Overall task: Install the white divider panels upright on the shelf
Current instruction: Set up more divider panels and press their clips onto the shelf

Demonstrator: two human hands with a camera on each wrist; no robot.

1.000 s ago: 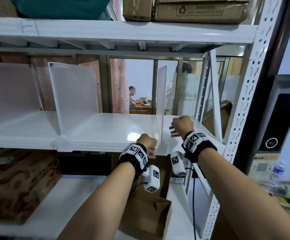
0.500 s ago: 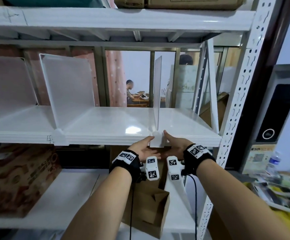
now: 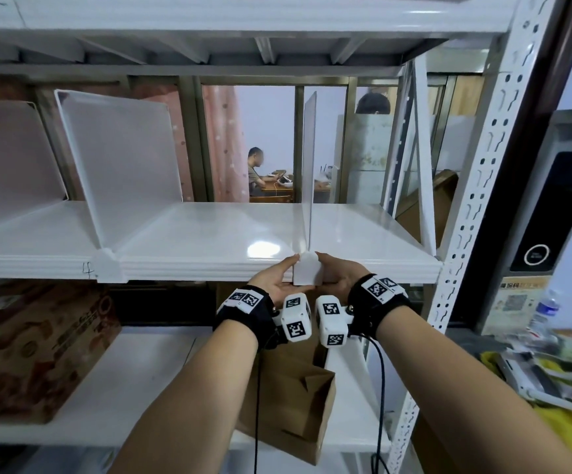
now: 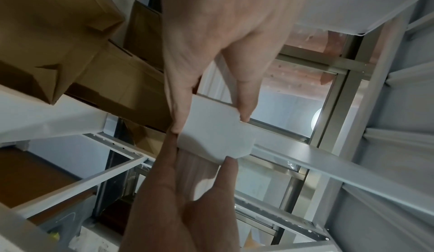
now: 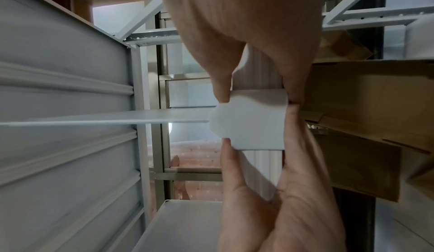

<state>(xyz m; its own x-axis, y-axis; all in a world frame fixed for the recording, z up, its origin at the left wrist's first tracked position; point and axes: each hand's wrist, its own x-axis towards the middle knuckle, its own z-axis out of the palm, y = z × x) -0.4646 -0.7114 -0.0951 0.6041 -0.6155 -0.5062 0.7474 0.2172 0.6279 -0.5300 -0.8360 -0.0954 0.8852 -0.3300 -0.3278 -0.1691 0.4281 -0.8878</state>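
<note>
A white divider panel (image 3: 309,172) stands upright and edge-on on the white shelf (image 3: 209,234), right of centre. Its white front clip (image 3: 306,273) caps the shelf's front lip. My left hand (image 3: 282,277) pinches the clip's left side and my right hand (image 3: 332,273) pinches its right side. In both wrist views thumbs lie at the clip's (image 4: 216,135) upper corners, fingers at its (image 5: 253,124) lower edge. Further left another divider (image 3: 120,165) stands on its own clip (image 3: 106,266). A third divider (image 3: 7,159) stands at the far left.
The rack's perforated post (image 3: 476,206) and a diagonal brace (image 3: 424,159) close the shelf's right end. An upper shelf (image 3: 243,46) hangs overhead. Below, a brown paper bag (image 3: 288,398) sits under my hands and a cardboard box (image 3: 31,350) to the left.
One second ago my left hand was at the panel's base and my right hand on the shelf. Both came down to the front clip and have held it since.
</note>
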